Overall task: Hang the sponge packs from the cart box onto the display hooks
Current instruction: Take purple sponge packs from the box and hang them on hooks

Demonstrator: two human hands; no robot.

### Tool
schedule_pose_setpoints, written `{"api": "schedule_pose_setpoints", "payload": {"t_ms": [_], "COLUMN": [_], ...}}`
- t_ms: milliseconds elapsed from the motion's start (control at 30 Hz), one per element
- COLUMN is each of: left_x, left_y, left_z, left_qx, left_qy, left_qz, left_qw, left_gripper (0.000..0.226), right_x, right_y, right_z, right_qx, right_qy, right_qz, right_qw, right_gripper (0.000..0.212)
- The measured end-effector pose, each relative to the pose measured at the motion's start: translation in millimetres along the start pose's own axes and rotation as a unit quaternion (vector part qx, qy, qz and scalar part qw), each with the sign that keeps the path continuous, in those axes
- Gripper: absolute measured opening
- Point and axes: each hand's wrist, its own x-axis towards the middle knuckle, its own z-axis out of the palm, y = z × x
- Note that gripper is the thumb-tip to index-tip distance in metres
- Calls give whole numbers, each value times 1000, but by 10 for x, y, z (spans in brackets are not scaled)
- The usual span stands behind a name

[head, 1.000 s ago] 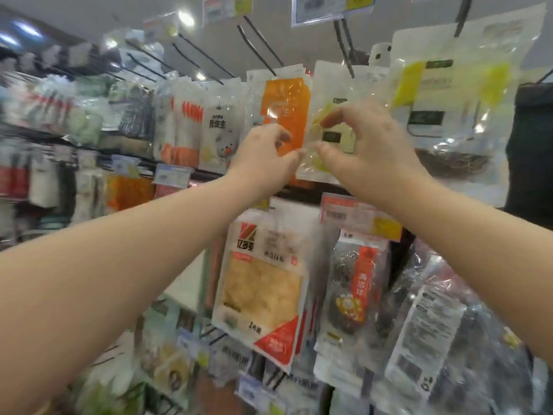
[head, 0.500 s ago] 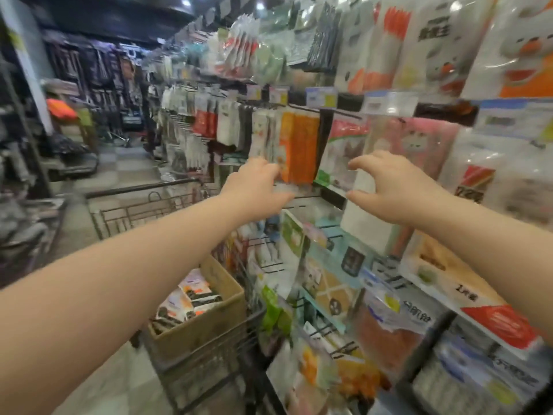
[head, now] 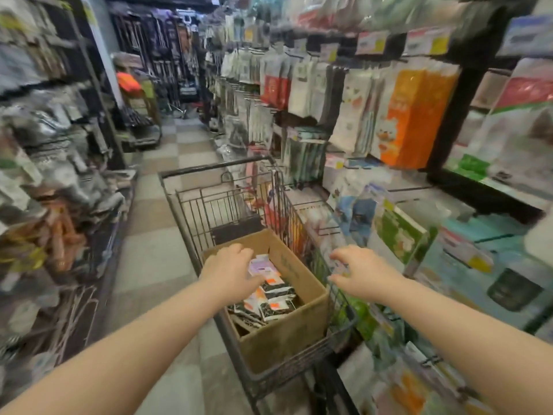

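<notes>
A brown cardboard box [head: 287, 333] sits in a wire shopping cart [head: 236, 202] in the aisle. Several sponge packs [head: 269, 292] with white, orange and dark parts lie inside the box. My left hand [head: 230, 272] hovers over the box's left side with loosely curled fingers, holding nothing. Over the box's right edge, my right hand [head: 362, 272] reaches with spread, relaxed fingers and is empty. The display hooks [head: 326, 232] with hanging packs fill the shelving on the right.
Packed hanging goods line both sides of a narrow aisle with a checkered floor [head: 155, 244]. An orange pack [head: 416, 115] hangs at upper right. Another cart or rack [head: 140, 115] stands farther down the aisle on the left.
Both hands left the pack hanging on the upper hook and came down to the cart box. My view swung from the display to the cart.
</notes>
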Motion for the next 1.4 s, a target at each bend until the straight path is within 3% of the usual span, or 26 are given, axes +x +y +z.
{"api": "schedule_pose_setpoints", "payload": {"t_ms": [400, 600, 933, 1200, 1400], "left_x": [915, 1695, 2190, 2419, 2574], "left_y": [-547, -620, -861, -1261, -1389], "left_z": [853, 1400, 2415, 3139, 3473], "left_qx": [-28, -73, -128, -188, -345], "left_qy": [-87, -175, -236, -228, -178], "left_qz": [-113, -199, -318, -371, -441], "left_qw": [989, 962, 909, 880, 810], "left_gripper": [59, 60, 64, 76, 62], "right_x": [1873, 2945, 4021, 4515, 4825], "right_y": [221, 606, 627, 457, 443], "right_z": [934, 1444, 2475, 3314, 3824], "right_qx": [38, 58, 39, 59, 121], "right_qy": [-124, -206, -310, -327, -317], "right_qz": [-22, -29, -62, -24, 36], "right_qw": [991, 976, 948, 943, 940], "right_gripper": [53, 52, 37, 45, 70]}}
